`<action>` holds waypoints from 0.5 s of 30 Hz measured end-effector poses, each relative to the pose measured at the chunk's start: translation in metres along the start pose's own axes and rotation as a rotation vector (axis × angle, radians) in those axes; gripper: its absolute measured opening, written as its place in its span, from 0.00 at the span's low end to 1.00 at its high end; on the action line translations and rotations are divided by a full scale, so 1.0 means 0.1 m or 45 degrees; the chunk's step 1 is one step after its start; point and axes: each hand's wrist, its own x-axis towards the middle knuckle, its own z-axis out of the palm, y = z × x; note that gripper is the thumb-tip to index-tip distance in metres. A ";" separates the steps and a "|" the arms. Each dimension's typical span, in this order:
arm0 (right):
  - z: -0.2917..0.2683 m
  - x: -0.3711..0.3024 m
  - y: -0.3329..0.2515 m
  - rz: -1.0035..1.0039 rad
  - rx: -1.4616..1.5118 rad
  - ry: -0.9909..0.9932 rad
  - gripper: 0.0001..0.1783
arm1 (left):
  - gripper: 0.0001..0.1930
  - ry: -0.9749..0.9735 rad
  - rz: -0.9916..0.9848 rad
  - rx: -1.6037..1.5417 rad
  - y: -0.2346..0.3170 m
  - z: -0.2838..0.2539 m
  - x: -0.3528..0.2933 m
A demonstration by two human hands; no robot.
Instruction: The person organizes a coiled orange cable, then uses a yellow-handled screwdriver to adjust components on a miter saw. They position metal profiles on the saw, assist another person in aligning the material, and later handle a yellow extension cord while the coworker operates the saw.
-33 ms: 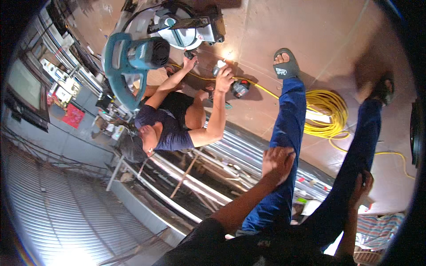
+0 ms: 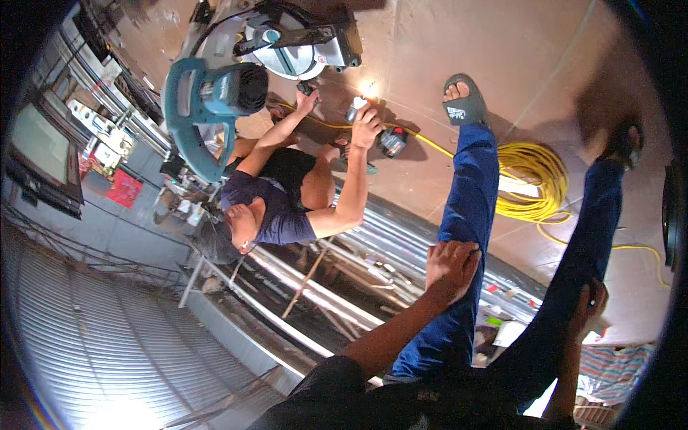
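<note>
Knees are all you hold: left hand (image 2: 450, 264) and right hand (image 2: 589, 309) lie flat, so you could tip toward the pipes (image 2: 373, 269).

You are standing on a smooth, reddish-brown floor (image 2: 430, 43) that fills the upper and right part of the view. At 12 o'clock, a grey-and-black mitre saw with a round blade guard (image 2: 297, 46) sits directly on it. At 2 o'clock, a coiled yellow extension cable (image 2: 534, 179) lies flat, with one strand running toward 11 o'clock past a small black-and-red power tool (image 2: 393, 141). Your two feet in dark slide sandals rest on the floor at 12 o'clock (image 2: 464, 104) and 2 o'clock (image 2: 622, 142). A bundle of long silver metal profiles (image 2: 373, 258) lies across the centre, running from 9 o'clock toward 4 o'clock.
</note>
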 end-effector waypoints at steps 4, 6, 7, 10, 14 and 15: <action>0.12 0.01 0.04 0.091 0.082 -0.045 0.18 | 0.10 -0.120 -0.040 0.027 0.03 0.18 0.08; 0.12 -0.01 0.01 0.196 0.181 -0.003 0.18 | 0.10 -0.216 -0.093 0.035 0.07 0.23 0.11; 0.10 -0.02 0.01 0.161 0.179 0.011 0.19 | 0.11 -0.235 -0.108 0.051 0.10 0.24 0.12; 0.02 -0.04 0.08 0.201 0.189 -0.049 0.20 | 0.11 -0.275 -0.132 0.074 0.13 0.26 0.09; -0.05 -0.07 0.27 0.330 0.143 -0.126 0.22 | 0.12 -0.237 -0.140 -0.086 0.02 0.25 0.10; -0.05 -0.09 0.31 0.369 0.144 -0.121 0.22 | 0.14 -0.255 -0.204 -0.162 -0.07 0.23 0.16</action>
